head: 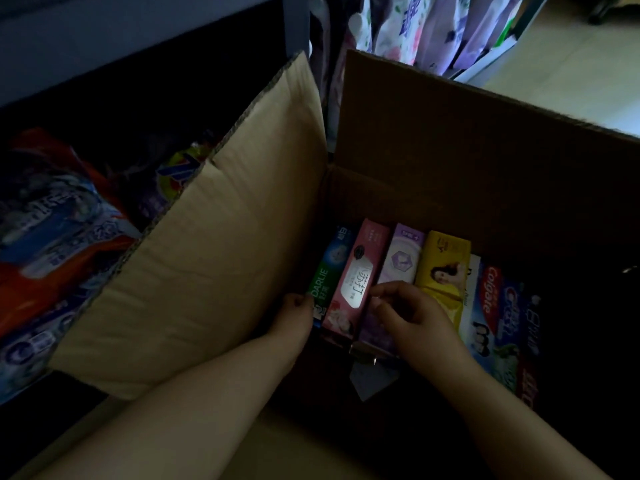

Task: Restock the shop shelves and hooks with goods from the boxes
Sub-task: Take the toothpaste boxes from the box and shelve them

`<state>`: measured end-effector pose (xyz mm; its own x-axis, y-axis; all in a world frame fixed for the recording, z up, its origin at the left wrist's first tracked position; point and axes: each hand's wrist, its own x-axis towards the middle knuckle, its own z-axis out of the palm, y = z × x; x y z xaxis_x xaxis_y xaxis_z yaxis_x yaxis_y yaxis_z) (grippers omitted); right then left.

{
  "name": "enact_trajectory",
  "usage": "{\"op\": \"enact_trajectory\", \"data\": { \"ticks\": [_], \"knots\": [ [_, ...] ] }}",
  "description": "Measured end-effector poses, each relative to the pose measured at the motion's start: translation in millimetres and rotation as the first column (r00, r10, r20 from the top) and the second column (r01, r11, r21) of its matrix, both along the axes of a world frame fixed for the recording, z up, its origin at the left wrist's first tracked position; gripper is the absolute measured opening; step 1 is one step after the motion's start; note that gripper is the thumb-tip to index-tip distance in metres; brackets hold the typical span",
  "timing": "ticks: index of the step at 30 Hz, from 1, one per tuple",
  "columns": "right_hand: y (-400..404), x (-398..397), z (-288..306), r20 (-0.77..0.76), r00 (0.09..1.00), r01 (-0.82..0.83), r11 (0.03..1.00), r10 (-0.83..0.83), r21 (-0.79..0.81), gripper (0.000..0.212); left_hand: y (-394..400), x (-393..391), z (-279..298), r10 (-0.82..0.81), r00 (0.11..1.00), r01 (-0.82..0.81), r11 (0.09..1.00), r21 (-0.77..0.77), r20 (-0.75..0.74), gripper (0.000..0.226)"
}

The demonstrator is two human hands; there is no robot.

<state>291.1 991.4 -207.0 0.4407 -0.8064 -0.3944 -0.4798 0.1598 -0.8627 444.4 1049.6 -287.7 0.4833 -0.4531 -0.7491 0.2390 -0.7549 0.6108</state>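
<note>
1. Head view, centre right of the frame: open cardboard box [450, 140], flaps up, holding a row of toothpaste cartons side by side.
2. Left to right in the row: Darlie carton [323, 285], pink carton [360, 271], purple carton [401, 258], yellow carton [441, 268], then Colgate carton [490, 292] and Crest carton [512, 313] toward the dark right side.
3. Left hand [294, 318] at the lower centre, fingertips curled against the near end of the Darlie carton; full grip hidden, cannot tell.
4. Right hand [412, 313] just beside, fingers bent and pinching the near end of the purple carton.
5. Left of the frame: detergent bags [59, 216] on a dark lower shelf.
6. Top centre: floral refill pouches [450, 29], standing in a row.
</note>
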Motion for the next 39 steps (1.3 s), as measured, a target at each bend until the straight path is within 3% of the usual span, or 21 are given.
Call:
{"op": "enact_trajectory", "data": {
  "ticks": [7, 11, 14, 15, 19, 22, 25, 28, 32, 39],
  "knots": [
    [3.4, -3.5, 5.0, 0.079, 0.993, 0.084, 0.996, -0.087, 0.043, 0.014, -20.4, -1.6, -13.5, -0.014, 0.999, 0.009, 0.995, 0.1, 0.052, 0.049],
    [5.3, -6.7, 8.6, 0.127, 0.99, 0.058, 0.997, -0.065, 0.056, 0.013, -8.9, -9.0, -29.9, -0.145, 0.989, 0.145, 0.989, 0.012, 0.035, 0.051],
    [4.9, -7.8, 6.9, 0.149, 0.985, 0.076, 0.996, -0.083, 0.054, 0.013, -1.6, -0.6, -48.1, -0.256, 0.966, 0.257, 0.966, 0.041, -0.018, 0.077],
    [5.1, -7.2, 6.5, 0.157, 0.983, 0.086, 0.995, -0.094, 0.056, 0.013, -0.5, 3.1, -52.0, -0.272, 0.962, 0.273, 0.96, 0.056, -0.022, 0.077],
    [5.5, -4.2, 5.2, 0.164, 0.982, 0.09, 0.995, -0.097, 0.052, 0.015, -2.1, 5.5, -32.8, -0.181, 0.979, 0.178, 0.983, -0.034, -0.094, 0.048],
    [6.6, -3.0, 3.3, 0.15, 0.984, 0.087, 0.995, -0.092, 0.039, 0.015, -4.5, 6.3, -24.6, -0.099, 0.984, 0.096, 0.995, -0.028, -0.151, 0.045],
    [10.1, -2.1, 3.6, 0.158, 0.982, 0.096, 0.994, -0.102, 0.048, 0.016, -4.9, 8.4, -31.3, -0.085, 0.979, 0.085, 0.996, -0.009, -0.184, 0.057],
    [11.7, -1.0, 4.6, 0.165, 0.978, 0.115, 0.991, -0.124, 0.062, 0.016, -3.4, 7.9, -29.0, -0.09, 0.969, 0.086, 0.996, -0.029, -0.231, 0.041],
    [11.6, -0.7, 3.4, 0.155, 0.979, 0.122, 0.991, -0.131, 0.061, 0.015, -1.1, 8.9, -27.8, -0.07, 0.974, 0.06, 0.997, -0.052, -0.218, 0.057],
    [14.0, -3.6, -0.2, 0.122, 0.986, 0.103, 0.991, -0.113, 0.079, 0.016, -5.3, 7.2, -17.6, -0.045, 0.983, 0.037, 0.998, -0.052, -0.178, 0.068]
  ]
}}
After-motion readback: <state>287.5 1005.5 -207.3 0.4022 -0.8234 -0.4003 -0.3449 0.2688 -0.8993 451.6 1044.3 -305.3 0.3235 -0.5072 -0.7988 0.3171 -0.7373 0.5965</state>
